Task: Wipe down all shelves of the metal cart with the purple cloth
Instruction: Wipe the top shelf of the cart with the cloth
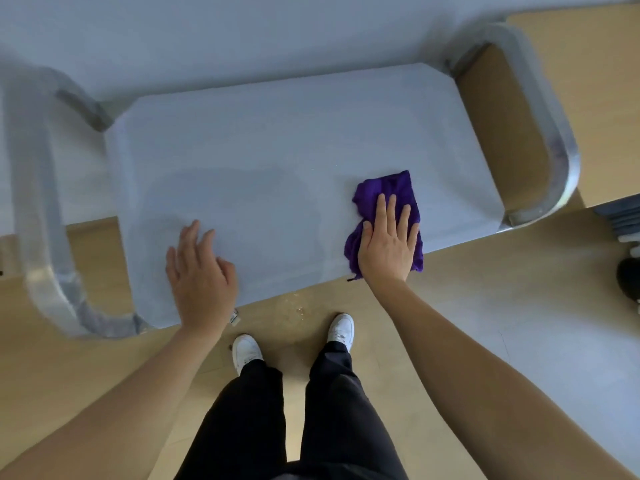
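Note:
I look straight down on the metal cart's top shelf [277,143], a pale grey-blue flat surface. The purple cloth [384,188] lies crumpled near the shelf's front right edge. My right hand [388,240] presses flat on the cloth with fingers spread and pointing away from me. My left hand [199,271] hovers or rests over the front left part of the shelf, fingers apart and holding nothing. A faint damp streak shows across the shelf's middle. Lower shelves are hidden under the top one.
Curved metal handle bars stand at the cart's left end [38,209] and right end [547,126]. My feet in white shoes [341,329] stand on the tan floor just in front of the cart. A dark object [628,277] sits at the right edge.

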Tool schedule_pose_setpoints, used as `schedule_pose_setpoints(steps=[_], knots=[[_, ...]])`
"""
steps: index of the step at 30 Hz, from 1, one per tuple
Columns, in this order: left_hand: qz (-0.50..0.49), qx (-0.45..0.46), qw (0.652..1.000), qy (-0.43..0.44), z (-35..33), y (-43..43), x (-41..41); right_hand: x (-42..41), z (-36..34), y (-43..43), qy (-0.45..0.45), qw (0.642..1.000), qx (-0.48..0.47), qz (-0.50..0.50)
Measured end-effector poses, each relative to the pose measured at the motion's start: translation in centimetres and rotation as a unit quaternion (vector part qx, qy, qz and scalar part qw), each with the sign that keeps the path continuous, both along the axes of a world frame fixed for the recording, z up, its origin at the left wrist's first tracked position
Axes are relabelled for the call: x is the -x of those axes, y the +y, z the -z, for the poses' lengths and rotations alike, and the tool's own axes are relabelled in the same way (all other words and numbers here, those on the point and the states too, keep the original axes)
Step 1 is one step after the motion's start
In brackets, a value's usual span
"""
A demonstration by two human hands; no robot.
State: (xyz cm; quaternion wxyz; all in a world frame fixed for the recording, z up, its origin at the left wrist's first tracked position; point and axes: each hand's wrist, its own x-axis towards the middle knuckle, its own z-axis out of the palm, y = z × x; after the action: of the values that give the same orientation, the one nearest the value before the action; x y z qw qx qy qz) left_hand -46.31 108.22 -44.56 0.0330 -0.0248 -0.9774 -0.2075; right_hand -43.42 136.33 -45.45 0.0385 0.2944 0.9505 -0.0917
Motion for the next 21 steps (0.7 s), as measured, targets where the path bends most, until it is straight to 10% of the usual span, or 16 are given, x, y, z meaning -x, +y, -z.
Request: schedule_pose_setpoints(steps=[12,21], knots=[[0.000,0.039,0.999,-0.008,1.6,-5.2,0.7,1.3,0.0,-20.0,-0.015,0.979,0.026,-0.201],[0.009,0.042,0.998,-0.042,1.2,-4.5,1.2,5.4,-0.2,-12.7,-0.025,0.980,0.031,-0.194]])
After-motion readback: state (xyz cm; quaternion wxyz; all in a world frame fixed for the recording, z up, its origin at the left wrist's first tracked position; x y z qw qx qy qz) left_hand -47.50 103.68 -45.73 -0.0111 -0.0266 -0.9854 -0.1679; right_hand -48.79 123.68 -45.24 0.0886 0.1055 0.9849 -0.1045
